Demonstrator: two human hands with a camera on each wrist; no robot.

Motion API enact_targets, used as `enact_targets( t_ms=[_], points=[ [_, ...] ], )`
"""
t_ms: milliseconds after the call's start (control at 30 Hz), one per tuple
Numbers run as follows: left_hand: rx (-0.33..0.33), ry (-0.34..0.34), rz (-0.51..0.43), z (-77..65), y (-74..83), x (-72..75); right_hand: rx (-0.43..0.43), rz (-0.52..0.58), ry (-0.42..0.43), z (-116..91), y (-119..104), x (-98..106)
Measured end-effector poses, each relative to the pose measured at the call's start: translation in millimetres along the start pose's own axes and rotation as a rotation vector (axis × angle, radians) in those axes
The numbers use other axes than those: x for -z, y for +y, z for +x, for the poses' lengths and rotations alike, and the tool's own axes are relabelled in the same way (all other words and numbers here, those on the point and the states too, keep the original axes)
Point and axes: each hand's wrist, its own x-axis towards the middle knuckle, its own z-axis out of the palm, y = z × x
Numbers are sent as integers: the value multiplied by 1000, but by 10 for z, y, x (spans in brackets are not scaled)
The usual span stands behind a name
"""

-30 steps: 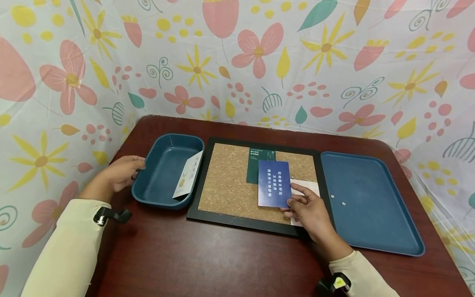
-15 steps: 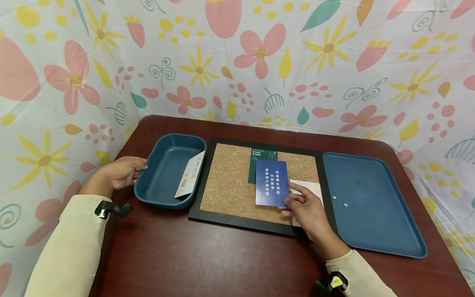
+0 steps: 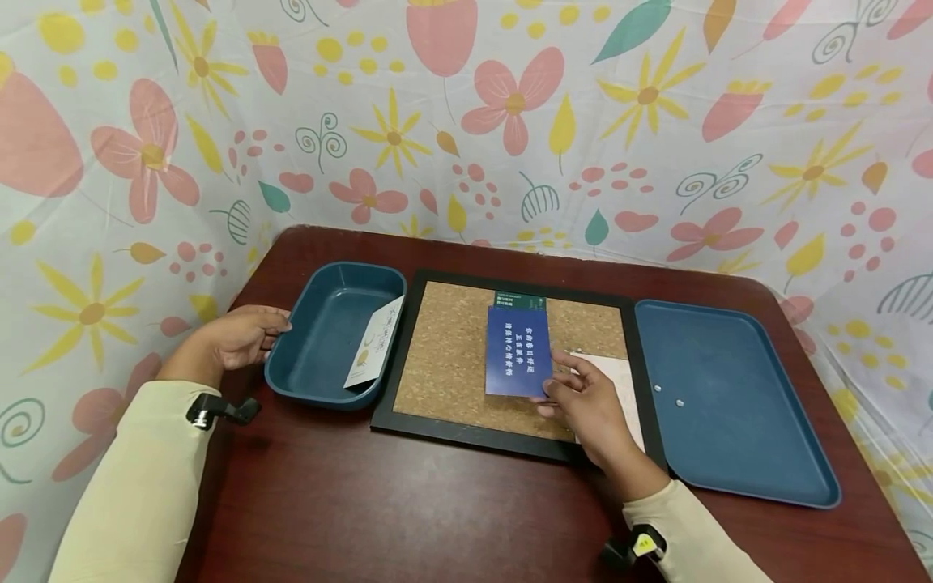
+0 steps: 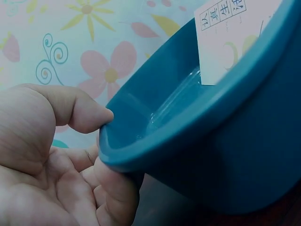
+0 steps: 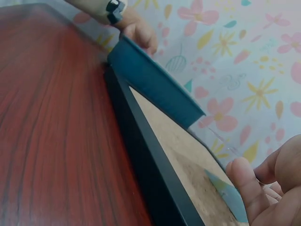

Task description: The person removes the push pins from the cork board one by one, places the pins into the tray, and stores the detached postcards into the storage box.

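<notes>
My right hand (image 3: pixel 583 401) pinches a blue card (image 3: pixel 519 352) with white characters by its right edge, holding it over the framed cork board (image 3: pixel 448 356). Behind that card, the top strip of a green card (image 3: pixel 521 300) shows on the cork. A pale card (image 3: pixel 615 380) lies at the board's right side, partly covered by my right hand. My left hand (image 3: pixel 244 338) grips the left rim of a deep blue bin (image 3: pixel 302 393), thumb on the inner side of the rim in the left wrist view. Inside the bin a white card (image 3: pixel 375 344) leans on the right wall.
A flat blue tray (image 3: pixel 736 405) sits right of the board, with two small white pieces (image 3: pixel 668 396) near its left edge. The board's black frame (image 3: pixel 466 437) stands between bin and tray. A floral curtain (image 3: pixel 437 162) hangs behind the dark wood table (image 3: pixel 408 518).
My right hand has carried the blue card leftward and slightly up, so it now covers more of the green card. More of the pale card shows. My left hand keeps its grip on the bin.
</notes>
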Motion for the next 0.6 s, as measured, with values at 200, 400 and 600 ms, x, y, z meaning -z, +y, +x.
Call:
enact_targets(
  t_ms=[200, 400, 600],
  points=[
    [3, 12, 7, -4, 7, -6, 1, 3, -12, 16, -36, -106],
    [8, 10, 11, -8, 15, -23, 6, 5, -15, 23, -67, -201],
    [5, 6, -2, -18, 21, -20, 23, 21, -24, 40, -90, -312]
  ],
)
